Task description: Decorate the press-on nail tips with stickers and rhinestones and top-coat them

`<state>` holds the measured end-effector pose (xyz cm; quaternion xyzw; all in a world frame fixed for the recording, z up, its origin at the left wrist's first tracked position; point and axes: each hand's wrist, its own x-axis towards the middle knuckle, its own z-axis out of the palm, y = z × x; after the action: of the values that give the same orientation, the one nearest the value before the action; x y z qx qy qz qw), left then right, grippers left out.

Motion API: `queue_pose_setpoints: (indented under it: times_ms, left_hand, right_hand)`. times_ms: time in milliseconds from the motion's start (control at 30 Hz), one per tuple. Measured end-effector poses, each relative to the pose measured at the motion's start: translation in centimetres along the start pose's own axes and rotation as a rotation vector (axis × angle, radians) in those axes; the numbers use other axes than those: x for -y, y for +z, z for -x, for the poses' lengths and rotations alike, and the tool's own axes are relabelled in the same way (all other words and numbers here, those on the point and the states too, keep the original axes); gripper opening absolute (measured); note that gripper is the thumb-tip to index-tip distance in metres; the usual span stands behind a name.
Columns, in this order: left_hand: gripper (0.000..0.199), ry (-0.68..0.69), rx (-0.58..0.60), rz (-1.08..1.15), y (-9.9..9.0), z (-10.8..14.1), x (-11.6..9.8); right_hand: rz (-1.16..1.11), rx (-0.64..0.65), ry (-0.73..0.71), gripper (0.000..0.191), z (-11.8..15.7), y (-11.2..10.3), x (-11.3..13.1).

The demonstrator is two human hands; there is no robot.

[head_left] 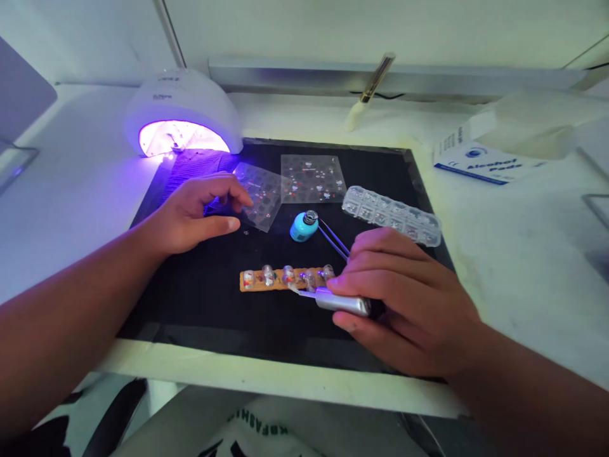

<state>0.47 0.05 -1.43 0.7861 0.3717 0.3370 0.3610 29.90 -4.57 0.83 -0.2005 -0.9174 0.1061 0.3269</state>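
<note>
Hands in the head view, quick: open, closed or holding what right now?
Left hand: open, fingers curved, holding nothing.
Right hand: closed, grip on a silver-handled brush; tweezers seem tucked in too.

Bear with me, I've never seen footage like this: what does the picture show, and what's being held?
There's no robot here, just one person's bare hands, seen by a camera worn on their head, looking forward and down. The right hand holds a silver-handled brush, its tip at a fake nail on a tan strip. Tweezers stick out beyond that hand; whether it holds them too is hard to tell. The left hand is open beside a clear printed sheet, with nothing visible in it. The black mat also bears a second sheet, a small blue bottle and a clear case. At the back left, a lamp glows purple.
</note>
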Motion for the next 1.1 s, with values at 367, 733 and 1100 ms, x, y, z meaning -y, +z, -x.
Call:
queue_pose_setpoints:
  times_ms: [367,733,1100]
  left_hand:
    - [0.017,-0.022,-0.010,-0.006,-0.05,-0.06,-0.10]
    - [0.017,-0.016,-0.012,-0.009,0.06,-0.03,-0.14]
    - [0.017,-0.035,-0.009,-0.001,0.15,-0.07,-0.06]
  right_hand:
    - [0.020,-0.034,0.025,0.007,-0.14,0.59,-0.11]
    - [0.050,-0.078,0.076,0.005,-0.27,0.51,-0.46]
    - [-0.005,-0.053,0.057,0.008,-0.26,0.40,-0.27]
